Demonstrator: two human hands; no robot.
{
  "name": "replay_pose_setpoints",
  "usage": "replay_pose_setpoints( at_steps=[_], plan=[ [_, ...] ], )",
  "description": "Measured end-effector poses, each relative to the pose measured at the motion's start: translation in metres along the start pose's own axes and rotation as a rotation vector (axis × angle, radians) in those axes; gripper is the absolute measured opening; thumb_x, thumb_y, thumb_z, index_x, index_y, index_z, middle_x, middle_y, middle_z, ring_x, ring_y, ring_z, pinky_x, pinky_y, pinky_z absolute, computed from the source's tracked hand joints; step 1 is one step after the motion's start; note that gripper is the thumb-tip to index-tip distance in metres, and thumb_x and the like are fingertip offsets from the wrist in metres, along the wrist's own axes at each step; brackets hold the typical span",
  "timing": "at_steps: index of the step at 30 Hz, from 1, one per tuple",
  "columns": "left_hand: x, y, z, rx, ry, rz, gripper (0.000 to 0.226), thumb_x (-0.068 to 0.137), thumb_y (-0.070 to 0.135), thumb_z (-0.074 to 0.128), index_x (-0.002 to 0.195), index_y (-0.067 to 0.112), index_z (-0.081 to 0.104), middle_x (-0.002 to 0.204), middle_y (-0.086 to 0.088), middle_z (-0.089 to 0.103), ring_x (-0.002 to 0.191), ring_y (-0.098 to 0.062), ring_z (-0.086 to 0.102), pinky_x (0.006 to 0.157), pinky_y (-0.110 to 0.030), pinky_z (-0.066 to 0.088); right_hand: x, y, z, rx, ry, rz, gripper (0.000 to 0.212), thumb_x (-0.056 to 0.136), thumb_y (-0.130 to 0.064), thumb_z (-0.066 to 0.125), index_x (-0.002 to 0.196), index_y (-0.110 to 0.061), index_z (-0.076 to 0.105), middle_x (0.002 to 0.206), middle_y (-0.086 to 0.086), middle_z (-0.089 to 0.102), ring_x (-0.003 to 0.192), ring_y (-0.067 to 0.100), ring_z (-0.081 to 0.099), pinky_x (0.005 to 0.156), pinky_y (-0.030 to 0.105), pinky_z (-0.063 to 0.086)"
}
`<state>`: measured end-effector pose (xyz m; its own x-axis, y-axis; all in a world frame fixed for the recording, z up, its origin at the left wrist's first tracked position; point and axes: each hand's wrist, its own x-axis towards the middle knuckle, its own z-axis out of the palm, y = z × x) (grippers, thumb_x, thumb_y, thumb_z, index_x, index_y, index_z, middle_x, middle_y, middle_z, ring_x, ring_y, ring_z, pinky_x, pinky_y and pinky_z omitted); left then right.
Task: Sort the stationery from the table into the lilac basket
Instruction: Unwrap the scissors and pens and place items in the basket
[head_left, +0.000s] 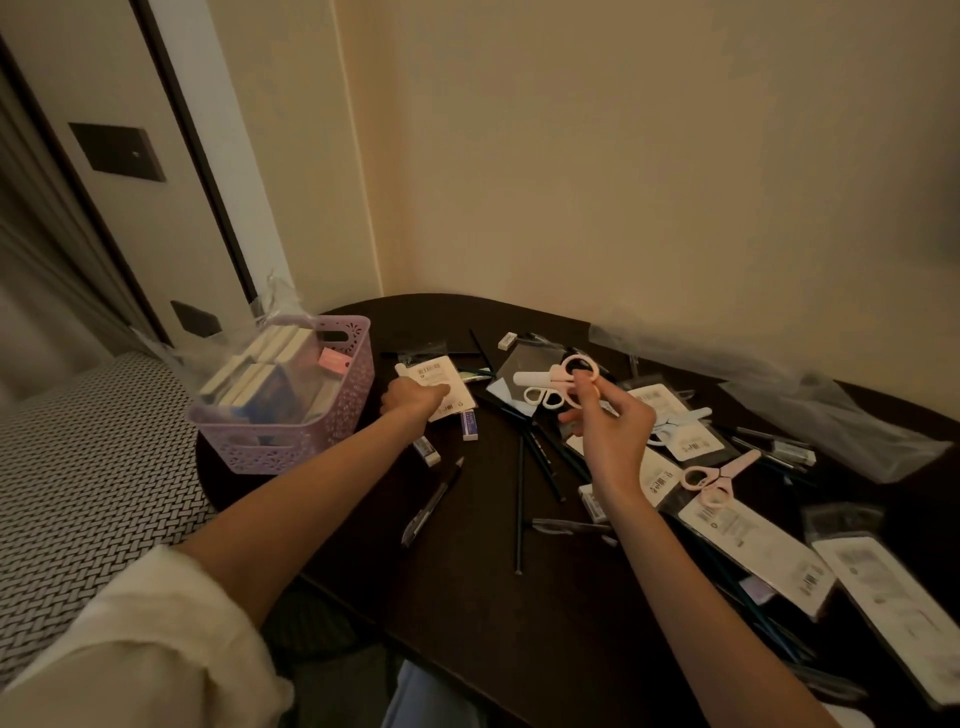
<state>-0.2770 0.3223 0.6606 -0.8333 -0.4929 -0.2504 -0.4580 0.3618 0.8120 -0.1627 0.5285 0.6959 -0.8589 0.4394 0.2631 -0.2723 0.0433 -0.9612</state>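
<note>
The lilac basket (332, 415) stands at the table's left edge, packed with boxes and a pink item. My left hand (410, 400) reaches just right of the basket and rests on a white packaging card (441, 382) lying on the table; whether its fingers grip the card is unclear. My right hand (613, 421) is raised above the table's middle and pinches two pairs of pale pink scissors (558, 382) by their handles. Another pink pair of scissors (714, 475) lies on the table to the right.
On the dark table (467, 597) lie erasers (470, 423), a pen (434, 499), dark pencils (519, 504), more white cards (748, 540) and clear plastic bags (831, 410). A patterned seat (88, 462) lies left, with walls close behind.
</note>
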Motion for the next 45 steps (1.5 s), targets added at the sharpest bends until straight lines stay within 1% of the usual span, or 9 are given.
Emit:
replay_pose_setpoints(
  at_steps=[3, 7, 13, 16, 22, 28, 32, 37, 45],
  plan=[
    [0.003, 0.007, 0.006, 0.127, 0.024, -0.082, 0.090, 0.074, 0.044, 0.078, 0.142, 0.005, 0.033, 0.140, -0.015, 0.038, 0.124, -0.031, 0.041, 0.097, -0.039, 0.046, 0.003, -0.001, -0.002, 0.031, 0.028, 0.017, 0.022, 0.094, -0.021, 0.060, 0.110, -0.011, 0.070, 0.076, -0.011, 0.069, 0.058, 0.008, 0.063, 0.047, 0.013, 0.045],
    [0.001, 0.012, 0.010, 0.310, 0.038, -0.080, 0.081, 0.078, 0.042, 0.076, 0.138, 0.004, 0.038, 0.137, -0.014, 0.041, 0.124, -0.031, 0.039, 0.100, -0.038, 0.040, 0.004, -0.002, -0.004, 0.054, 0.046, 0.036, 0.021, 0.094, -0.018, 0.059, 0.110, -0.011, 0.070, 0.080, -0.008, 0.069, 0.055, 0.004, 0.062, 0.046, 0.011, 0.044],
    [0.006, 0.008, 0.010, 0.096, 0.064, -0.147, 0.065, 0.077, 0.030, 0.078, 0.130, 0.009, 0.047, 0.131, -0.018, 0.045, 0.114, -0.031, 0.047, 0.096, -0.042, 0.047, 0.003, -0.007, -0.009, 0.040, 0.045, 0.034, 0.021, 0.093, -0.018, 0.060, 0.110, -0.010, 0.071, 0.084, -0.004, 0.071, 0.054, 0.003, 0.062, 0.046, 0.011, 0.044],
    [-0.003, 0.012, 0.006, -0.089, 0.097, -0.063, 0.046, 0.085, 0.025, 0.069, 0.125, 0.011, 0.052, 0.123, -0.016, 0.057, 0.104, -0.029, 0.059, 0.086, -0.040, 0.054, 0.002, -0.015, -0.013, 0.041, 0.051, 0.043, 0.022, 0.093, -0.020, 0.060, 0.110, -0.010, 0.071, 0.085, -0.004, 0.071, 0.053, 0.003, 0.062, 0.046, 0.012, 0.044],
    [-0.069, 0.021, -0.025, -0.420, -0.174, 0.220, 0.039, 0.090, 0.012, 0.065, 0.126, 0.007, 0.054, 0.124, -0.010, 0.062, 0.109, -0.024, 0.063, 0.080, -0.033, 0.057, -0.008, -0.046, -0.030, 0.094, -0.019, 0.066, 0.012, 0.092, -0.021, 0.061, 0.097, -0.022, 0.072, 0.078, -0.008, 0.071, 0.051, 0.001, 0.054, 0.047, 0.014, 0.041],
    [-0.129, -0.001, -0.057, -0.263, -0.492, 0.417, 0.035, 0.086, 0.009, 0.068, 0.119, 0.011, 0.057, 0.106, 0.000, 0.066, 0.088, -0.007, 0.066, 0.064, -0.019, 0.057, -0.024, -0.075, -0.046, -0.092, -0.143, -0.241, 0.011, 0.092, -0.015, 0.061, 0.098, -0.019, 0.070, 0.069, -0.001, 0.064, 0.050, 0.002, 0.051, 0.049, 0.011, 0.042],
    [-0.146, -0.016, -0.066, -0.233, -0.687, 0.408, 0.041, 0.084, 0.009, 0.069, 0.122, 0.014, 0.055, 0.113, -0.003, 0.067, 0.096, -0.014, 0.069, 0.075, -0.030, 0.059, -0.029, -0.082, -0.057, -0.239, -0.203, -0.383, 0.014, 0.092, -0.016, 0.061, 0.101, -0.016, 0.072, 0.080, 0.004, 0.067, 0.061, 0.012, 0.054, 0.049, 0.011, 0.042],
    [-0.157, -0.028, -0.076, -0.277, -0.980, 0.337, 0.052, 0.087, 0.001, 0.062, 0.134, 0.017, 0.046, 0.126, -0.012, 0.063, 0.111, -0.027, 0.065, 0.096, -0.049, 0.051, -0.029, -0.090, -0.071, -0.298, -0.258, -0.404, 0.014, 0.093, -0.017, 0.061, 0.100, -0.013, 0.072, 0.075, -0.008, 0.063, 0.063, 0.014, 0.053, 0.055, 0.023, 0.044],
    [-0.173, -0.036, -0.080, -0.241, -1.231, 0.318, 0.062, 0.088, -0.017, 0.044, 0.136, 0.020, 0.038, 0.123, -0.018, 0.063, 0.113, -0.030, 0.063, 0.088, -0.043, 0.055, -0.033, -0.099, -0.081, -0.234, -0.346, -0.384, 0.013, 0.093, -0.017, 0.061, 0.098, -0.021, 0.071, 0.065, -0.019, 0.060, 0.064, 0.010, 0.050, 0.053, 0.013, 0.040]
  ],
)
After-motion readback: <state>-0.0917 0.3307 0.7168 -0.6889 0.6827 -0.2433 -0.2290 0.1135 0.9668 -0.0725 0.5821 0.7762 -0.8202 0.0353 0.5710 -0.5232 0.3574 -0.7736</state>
